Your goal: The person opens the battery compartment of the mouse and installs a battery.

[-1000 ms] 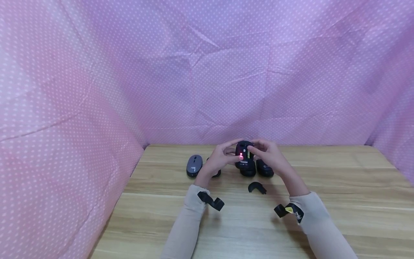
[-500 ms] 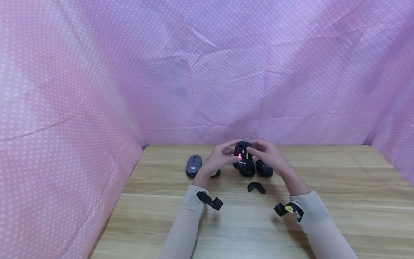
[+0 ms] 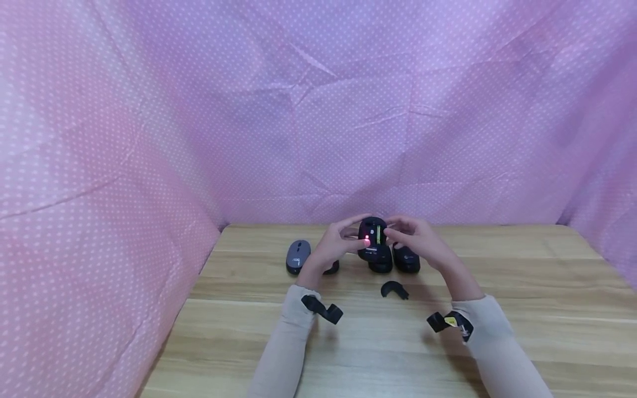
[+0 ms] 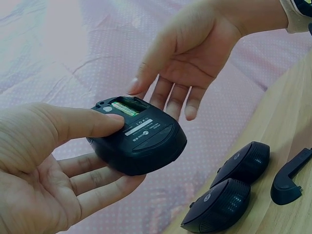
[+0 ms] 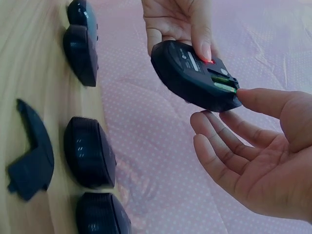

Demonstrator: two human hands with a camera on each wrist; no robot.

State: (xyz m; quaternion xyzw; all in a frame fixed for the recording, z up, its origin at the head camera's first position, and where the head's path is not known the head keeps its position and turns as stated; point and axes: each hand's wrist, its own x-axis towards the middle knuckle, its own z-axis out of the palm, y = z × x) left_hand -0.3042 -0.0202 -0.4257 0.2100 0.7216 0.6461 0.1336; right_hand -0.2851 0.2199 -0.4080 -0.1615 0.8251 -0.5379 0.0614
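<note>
In the head view, my left hand (image 3: 332,244) holds a black computer mouse (image 3: 372,254) above the table, underside facing me and its red sensor light lit. The left thumb lies across the underside, with fingers beneath the body, as the left wrist view shows. A green battery (image 4: 126,109) sits in the uncovered compartment. My right hand (image 3: 422,242) is at the mouse's battery end, the thumb tip right at the edge beside the battery and the fingers loosely spread below. On the table lies a curved black cover piece (image 3: 395,285).
Behind the cover, two black mice (image 3: 407,260) stand side by side on the wooden table (image 3: 368,354). A grey-topped mouse (image 3: 298,254) is at the left, next to another dark mouse (image 3: 332,267) partly hidden by the left hand. Pink dotted cloth (image 3: 318,138) hangs behind.
My right thumb has slid off the battery to the mouse's edge, uncovering the battery, and the right hand has shifted slightly right. The held mouse has drifted a little left.
</note>
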